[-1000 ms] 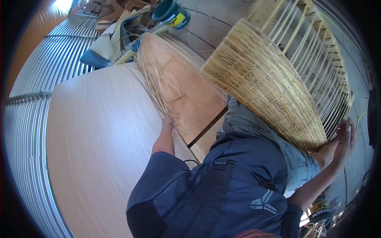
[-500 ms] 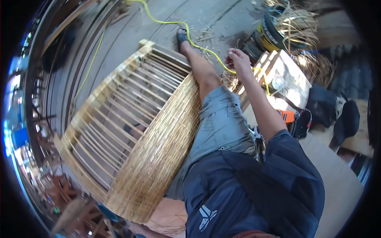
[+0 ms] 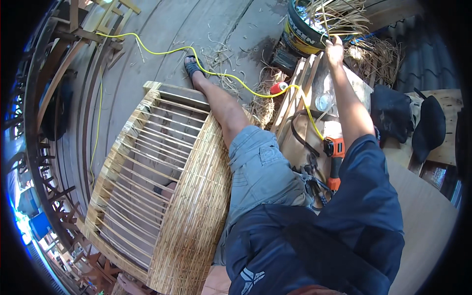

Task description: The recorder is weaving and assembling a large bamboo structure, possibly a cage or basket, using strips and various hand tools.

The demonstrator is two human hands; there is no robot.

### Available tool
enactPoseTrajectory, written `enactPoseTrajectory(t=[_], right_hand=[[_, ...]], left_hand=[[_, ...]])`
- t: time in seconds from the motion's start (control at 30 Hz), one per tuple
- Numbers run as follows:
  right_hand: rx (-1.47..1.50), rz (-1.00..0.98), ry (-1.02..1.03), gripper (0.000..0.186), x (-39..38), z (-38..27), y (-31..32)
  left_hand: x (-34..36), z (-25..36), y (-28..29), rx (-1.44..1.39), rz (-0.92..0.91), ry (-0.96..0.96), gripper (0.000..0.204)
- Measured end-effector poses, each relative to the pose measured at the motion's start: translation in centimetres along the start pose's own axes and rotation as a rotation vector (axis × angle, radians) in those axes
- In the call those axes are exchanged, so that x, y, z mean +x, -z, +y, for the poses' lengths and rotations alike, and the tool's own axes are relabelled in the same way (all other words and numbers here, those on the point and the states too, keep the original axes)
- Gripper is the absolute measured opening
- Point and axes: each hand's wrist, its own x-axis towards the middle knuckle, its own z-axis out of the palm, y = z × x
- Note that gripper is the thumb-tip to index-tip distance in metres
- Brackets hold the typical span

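Observation:
My right hand point(image 3: 335, 49) reaches to the front rim of a dark bucket point(image 3: 302, 34), its fingers closed on pale strips point(image 3: 344, 12) that stick out of it. A curved frame point(image 3: 191, 211) lies left of my bent leg, partly woven with tan strips along its near side, with bare slats point(image 3: 147, 142) across the rest. My left hand is not in view. Below my right forearm lie an orange-and-black power tool point(image 3: 335, 147) and several pliers point(image 3: 310, 179).
A yellow cord point(image 3: 221, 74) winds over the plank floor point(image 3: 211, 24) among strip scraps. A red can point(image 3: 278, 88) stands by wooden pieces point(image 3: 295, 93). Stacked wooden furniture frames point(image 3: 69, 44) line the left. Black bags point(image 3: 391, 110) and boards point(image 3: 442, 147) lie at the right.
My view has swung toward the bucket and tools on my right. My right hand has moved from beside the woven frame up to the bucket's strips. My left hand has left view.

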Motion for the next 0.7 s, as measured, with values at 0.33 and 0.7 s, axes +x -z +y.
enactPoseTrajectory(t=[0.33,0.7], right_hand=[[0.074,-0.304,-0.103,0.022,1.1,-1.1,1.0],[0.137,-0.059,-0.129,0.018,-2.1,-7.4,1.0]], left_hand=[[3.0,-1.6,1.2,0.080,-0.119,-0.279,0.046],[5.5,2.7,-1.1,0.210,0.146,-0.563,0.031]])
